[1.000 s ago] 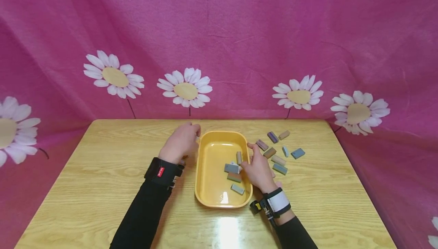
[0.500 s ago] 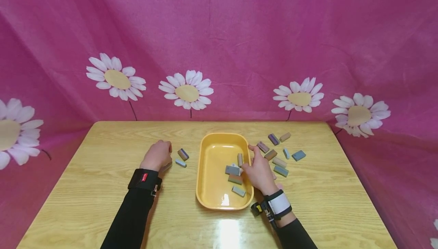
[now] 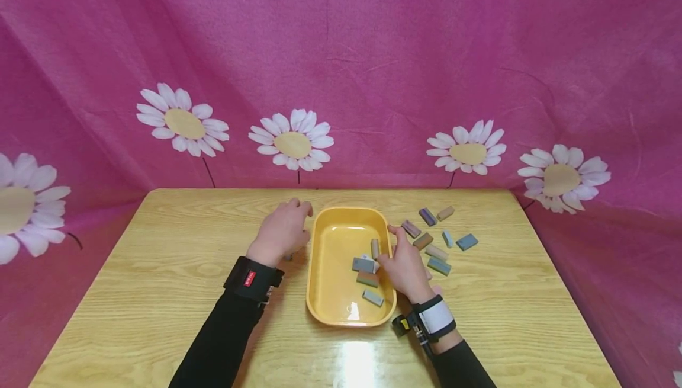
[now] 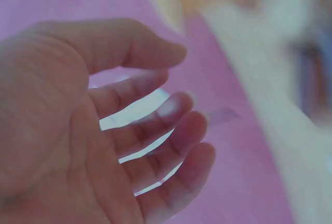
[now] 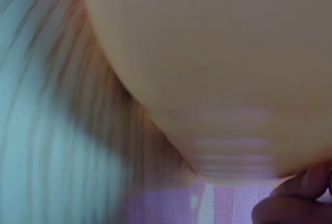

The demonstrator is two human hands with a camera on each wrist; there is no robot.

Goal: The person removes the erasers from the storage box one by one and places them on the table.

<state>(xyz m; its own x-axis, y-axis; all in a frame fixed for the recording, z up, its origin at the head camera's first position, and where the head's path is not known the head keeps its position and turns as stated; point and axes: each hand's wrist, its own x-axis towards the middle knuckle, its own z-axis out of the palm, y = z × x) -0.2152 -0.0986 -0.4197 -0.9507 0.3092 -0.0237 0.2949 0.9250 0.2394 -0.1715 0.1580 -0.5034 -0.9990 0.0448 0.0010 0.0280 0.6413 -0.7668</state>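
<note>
Yellow plastic forms the tray (image 3: pixel 341 222) at the middle of the wooden table (image 3: pixel 160 293), and four small blocks (image 3: pixel 364 265) lie in its right half, one of them standing against the right wall. The right hand (image 3: pixel 405 266) rests on that right rim with its fingers curled over the edge; the right wrist view shows only the tray's wall (image 5: pixel 218 68) filling the frame and a fingertip at the lower corner, so whether anything is pinched I cannot tell. The left hand (image 3: pixel 282 231) hovers just left of the tray, above the tabletop, fingers loosely bent and spread apart (the left wrist view (image 4: pixel 104 130) shows the palm with nothing in it). A small block (image 3: pixel 288 256) peeks out from under that hand, mostly hidden by it. To the right of the tray, a scatter of loose blocks (image 3: pixel 439 252) in brown, blue, grey and purple lies on the wood, the nearest ones partly covered by the right hand. Pink cloth printed with white daisies (image 3: pixel 290 138) hangs behind the table.
</note>
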